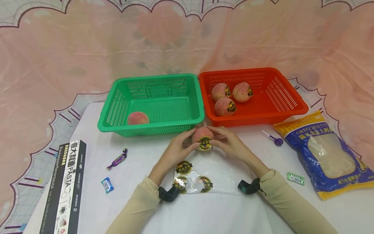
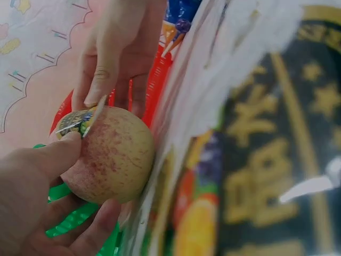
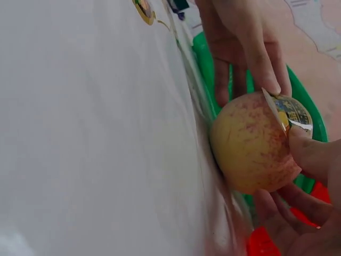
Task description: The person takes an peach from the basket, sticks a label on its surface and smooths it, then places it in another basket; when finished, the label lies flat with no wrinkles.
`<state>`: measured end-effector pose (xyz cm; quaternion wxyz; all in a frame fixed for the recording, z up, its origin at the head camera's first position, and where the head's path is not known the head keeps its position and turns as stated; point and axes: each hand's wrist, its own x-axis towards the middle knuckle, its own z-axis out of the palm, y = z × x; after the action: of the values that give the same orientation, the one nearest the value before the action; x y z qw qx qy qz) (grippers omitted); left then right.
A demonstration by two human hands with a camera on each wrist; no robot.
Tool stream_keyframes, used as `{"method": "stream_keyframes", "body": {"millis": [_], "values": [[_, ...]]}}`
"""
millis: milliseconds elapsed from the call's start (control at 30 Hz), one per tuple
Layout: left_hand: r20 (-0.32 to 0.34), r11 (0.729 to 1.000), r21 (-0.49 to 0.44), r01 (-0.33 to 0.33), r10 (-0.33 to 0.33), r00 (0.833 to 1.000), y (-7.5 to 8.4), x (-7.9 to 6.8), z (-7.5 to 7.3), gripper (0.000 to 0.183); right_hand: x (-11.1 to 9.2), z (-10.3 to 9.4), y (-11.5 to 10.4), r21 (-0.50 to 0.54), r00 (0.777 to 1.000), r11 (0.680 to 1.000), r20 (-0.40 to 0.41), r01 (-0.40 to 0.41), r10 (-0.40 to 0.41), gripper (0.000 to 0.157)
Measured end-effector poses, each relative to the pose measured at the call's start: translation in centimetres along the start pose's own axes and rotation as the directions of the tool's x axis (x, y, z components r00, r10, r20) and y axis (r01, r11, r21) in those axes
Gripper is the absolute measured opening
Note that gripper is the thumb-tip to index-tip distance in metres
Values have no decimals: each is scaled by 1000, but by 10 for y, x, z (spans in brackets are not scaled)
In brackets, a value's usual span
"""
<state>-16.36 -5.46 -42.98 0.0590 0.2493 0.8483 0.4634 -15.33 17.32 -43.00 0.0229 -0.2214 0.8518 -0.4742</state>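
Note:
Between both hands a pinkish peach (image 1: 201,132) sits at the front of the baskets. A round black-and-gold label sticker (image 1: 205,143) lies against its near side, one edge lifting off the skin in the right wrist view. My left hand (image 1: 177,148) holds the peach from the left, thumb at the sticker (image 2: 72,127) and fingers around the fruit. From the other side my right hand (image 1: 230,144) holds it too, its thumb on the sticker's other edge. Just in front lies a clear sheet (image 1: 223,177) with several matching stickers (image 1: 184,167).
Behind stand a green basket (image 1: 152,127) with one peach (image 1: 138,118) and a red basket (image 1: 257,119) with three labelled peaches (image 1: 225,107). A pasta box (image 1: 62,191) and wrapped candies (image 1: 118,160) lie left; a lollipop (image 1: 277,141), green candy (image 1: 295,178) and pasta bag (image 1: 330,152) right.

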Motion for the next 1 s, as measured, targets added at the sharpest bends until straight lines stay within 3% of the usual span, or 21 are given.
{"method": "stream_keyframes", "body": {"millis": [300,600,767,1000], "values": [[24,997,-38,70,-69,997,1,0,-3,59,-2,0,-1,68,998,997,39,-45,42,58],[22,995,-88,43,-42,999,-1,1,4,67,-3,1,-3,57,996,995,46,-79,76,64],[-2,998,-58,35,-35,999,-1,2,5,71,-3,3,-4,21,999,999,30,-42,42,69],[49,997,-54,59,-56,997,0,1,4,74,-3,4,-4,52,998,996,26,-66,65,63]]}}
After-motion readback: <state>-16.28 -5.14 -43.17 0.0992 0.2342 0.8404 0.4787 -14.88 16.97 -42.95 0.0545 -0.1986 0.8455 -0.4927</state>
